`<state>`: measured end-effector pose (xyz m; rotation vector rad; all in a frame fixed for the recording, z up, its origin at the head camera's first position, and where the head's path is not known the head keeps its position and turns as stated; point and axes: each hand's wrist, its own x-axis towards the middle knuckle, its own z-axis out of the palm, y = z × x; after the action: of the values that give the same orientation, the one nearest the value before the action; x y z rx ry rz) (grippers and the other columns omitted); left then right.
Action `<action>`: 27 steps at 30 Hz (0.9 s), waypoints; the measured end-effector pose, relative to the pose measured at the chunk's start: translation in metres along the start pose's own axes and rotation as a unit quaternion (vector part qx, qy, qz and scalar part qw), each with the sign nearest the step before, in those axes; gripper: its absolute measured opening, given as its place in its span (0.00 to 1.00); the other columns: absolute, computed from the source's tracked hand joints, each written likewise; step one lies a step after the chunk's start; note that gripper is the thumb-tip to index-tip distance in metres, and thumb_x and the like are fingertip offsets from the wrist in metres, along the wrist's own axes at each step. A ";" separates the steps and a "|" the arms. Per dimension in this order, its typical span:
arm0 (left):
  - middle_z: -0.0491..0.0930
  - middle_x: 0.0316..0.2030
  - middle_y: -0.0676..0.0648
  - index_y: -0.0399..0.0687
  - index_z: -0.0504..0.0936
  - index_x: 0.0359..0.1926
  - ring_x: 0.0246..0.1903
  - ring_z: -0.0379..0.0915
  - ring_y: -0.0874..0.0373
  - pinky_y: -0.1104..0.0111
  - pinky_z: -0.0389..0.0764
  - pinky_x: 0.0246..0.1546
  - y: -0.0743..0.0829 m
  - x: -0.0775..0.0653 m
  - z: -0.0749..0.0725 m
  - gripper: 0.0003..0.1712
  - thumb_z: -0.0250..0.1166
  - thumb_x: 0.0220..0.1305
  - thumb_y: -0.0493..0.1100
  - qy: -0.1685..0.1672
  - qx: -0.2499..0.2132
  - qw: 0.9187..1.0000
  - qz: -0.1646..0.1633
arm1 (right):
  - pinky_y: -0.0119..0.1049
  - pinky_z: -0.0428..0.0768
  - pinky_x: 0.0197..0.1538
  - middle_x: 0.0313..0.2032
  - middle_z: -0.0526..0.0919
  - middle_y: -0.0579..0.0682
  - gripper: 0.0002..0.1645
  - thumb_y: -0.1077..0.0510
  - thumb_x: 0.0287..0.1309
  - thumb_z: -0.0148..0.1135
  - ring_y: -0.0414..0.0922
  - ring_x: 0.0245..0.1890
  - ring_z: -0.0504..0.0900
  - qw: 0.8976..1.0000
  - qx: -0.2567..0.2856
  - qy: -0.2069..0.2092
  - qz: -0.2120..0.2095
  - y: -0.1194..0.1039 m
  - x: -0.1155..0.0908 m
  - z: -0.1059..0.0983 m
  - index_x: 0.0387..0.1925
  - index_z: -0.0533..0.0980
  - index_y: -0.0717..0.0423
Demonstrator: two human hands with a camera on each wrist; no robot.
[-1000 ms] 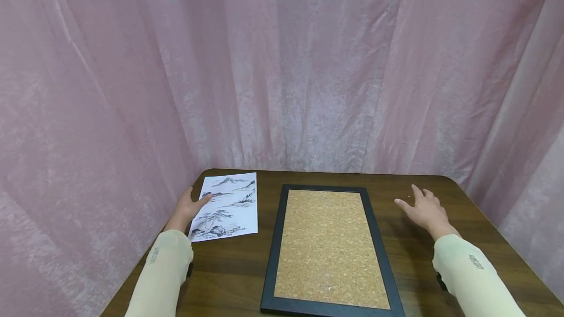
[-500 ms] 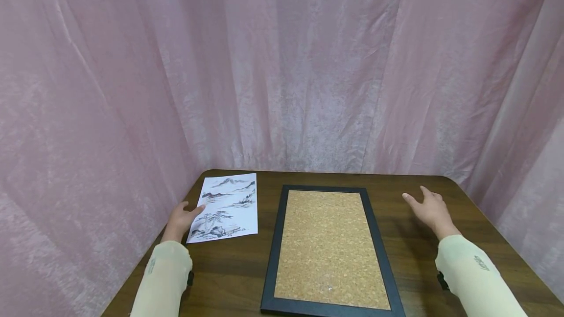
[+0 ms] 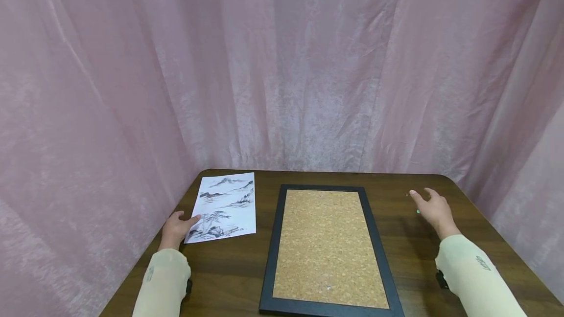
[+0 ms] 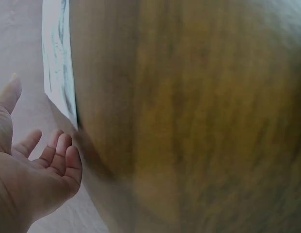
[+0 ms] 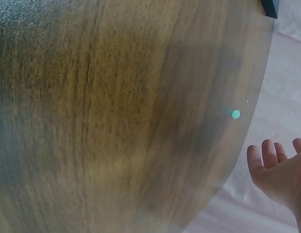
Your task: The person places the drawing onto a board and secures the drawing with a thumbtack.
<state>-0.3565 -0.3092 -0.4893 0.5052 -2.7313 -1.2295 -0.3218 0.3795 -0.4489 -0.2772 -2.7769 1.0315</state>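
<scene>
A white sheet with an ink landscape painting (image 3: 226, 207) lies at the far left of the table. By its lower left edge is my left hand (image 3: 175, 230), thumb spread from loosely bent fingers, holding nothing. In the left wrist view that hand (image 4: 36, 174) appears apart from the sheet (image 4: 58, 53). My right hand (image 3: 437, 213) hovers over the table's right side, thumb and fingers apart, with nothing in it. Just left of it sits a small round green piece (image 3: 418, 212), seen also as a green dot (image 5: 235, 114) in the right wrist view; its kind is unclear.
A cork board (image 3: 330, 248) in a black frame (image 3: 272, 258) lies flat at the middle of the brown wooden table (image 3: 224, 278). Tiny white specks show near the green piece. Pink curtains (image 3: 308, 67) hang behind the table and along both sides.
My left hand has drawn back toward me along the sheet's left edge. My right hand has shifted slightly right, and the green piece has come into view beside it.
</scene>
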 end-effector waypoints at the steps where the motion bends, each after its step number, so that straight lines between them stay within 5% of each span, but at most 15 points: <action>1: 0.54 0.60 0.26 0.26 0.53 0.63 0.60 0.49 0.32 0.48 0.54 0.58 -0.001 0.000 0.000 0.48 0.63 0.55 0.55 0.000 0.001 1.000 -0.002 | 0.63 0.57 0.53 0.58 0.55 0.78 0.53 0.30 0.60 0.34 0.72 0.56 0.54 1.000 0.002 0.007 0.004 0.001 0.000 0.000 0.65 0.47 0.73; 7: 0.54 0.60 0.25 0.24 0.53 0.62 0.59 0.49 0.31 0.47 0.54 0.57 -0.004 -0.001 -0.001 0.49 0.62 0.55 0.56 -0.015 0.014 1.000 0.000 | 0.59 0.58 0.56 0.60 0.54 0.74 0.54 0.29 0.59 0.34 0.69 0.59 0.55 0.995 0.079 0.005 0.056 0.007 -0.002 0.001 0.65 0.46 0.72; 12: 0.55 0.59 0.24 0.23 0.55 0.61 0.59 0.48 0.30 0.47 0.54 0.57 -0.006 -0.001 0.000 0.47 0.61 0.56 0.57 -0.018 0.036 0.999 -0.004 | 0.57 0.56 0.58 0.64 0.50 0.71 0.54 0.29 0.57 0.38 0.67 0.62 0.51 0.983 0.152 0.007 0.103 0.013 0.000 0.003 0.66 0.47 0.69; 16: 0.56 0.58 0.24 0.23 0.59 0.60 0.58 0.49 0.29 0.47 0.55 0.57 -0.008 -0.001 0.001 0.46 0.61 0.56 0.58 -0.012 0.059 0.998 0.002 | 0.54 0.62 0.55 0.63 0.52 0.70 0.54 0.28 0.54 0.42 0.64 0.59 0.57 0.971 0.200 0.013 0.127 0.019 0.004 0.008 0.66 0.51 0.68; 21: 0.57 0.56 0.23 0.24 0.61 0.59 0.56 0.49 0.27 0.44 0.56 0.55 -0.010 -0.006 0.001 0.44 0.60 0.56 0.57 -0.014 0.089 0.996 0.007 | 0.46 0.67 0.47 0.61 0.57 0.68 0.50 0.32 0.55 0.46 0.59 0.53 0.63 0.970 0.204 0.016 0.134 0.025 0.009 0.017 0.64 0.57 0.67; 27: 0.54 0.56 0.23 0.27 0.60 0.60 0.55 0.47 0.26 0.41 0.53 0.53 -0.007 -0.009 0.004 0.42 0.62 0.55 0.54 -0.006 0.076 0.997 -0.005 | 0.50 0.64 0.53 0.62 0.58 0.67 0.44 0.36 0.57 0.49 0.60 0.58 0.59 0.970 0.198 0.020 0.139 0.028 0.010 0.024 0.63 0.59 0.66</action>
<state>-0.3473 -0.3076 -0.4968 0.5270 -2.8505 -1.0347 -0.3335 0.3881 -0.4843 -0.6318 -2.4665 1.5916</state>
